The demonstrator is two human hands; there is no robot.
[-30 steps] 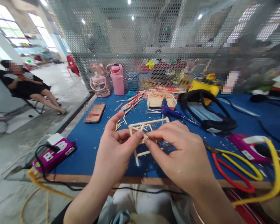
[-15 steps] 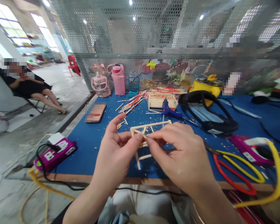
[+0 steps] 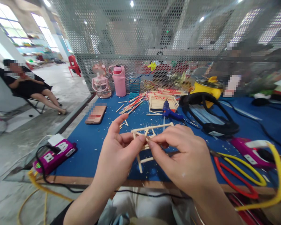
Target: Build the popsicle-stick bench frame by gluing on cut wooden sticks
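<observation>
Between my hands, above the front of the blue tabletop, is a small frame of thin wooden sticks (image 3: pixel 152 127), with a long top bar and legs pointing down. My left hand (image 3: pixel 121 147) grips its left end between thumb and fingers, the index finger raised. My right hand (image 3: pixel 182 153) pinches at the middle of the frame, thumb against index finger, hiding the frame's right side. Both thumb tips almost meet at a short stick. Behind the frame lies a blue glue gun (image 3: pixel 170 112), its nozzle near a shallow stick-built tray (image 3: pixel 156 105).
Loose wooden sticks (image 3: pixel 133 104) are spread at the back. A phone (image 3: pixel 97 114) and pink bottles (image 3: pixel 119 82) stand left; a purple power strip (image 3: pixel 56 154) sits at the left edge. Red-and-yellow-handled scissors (image 3: pixel 239 170) and a black headset (image 3: pixel 210 115) lie right. A person sits far left.
The frame and both hands have shifted slightly downward in view. My grip on the frame looks the same.
</observation>
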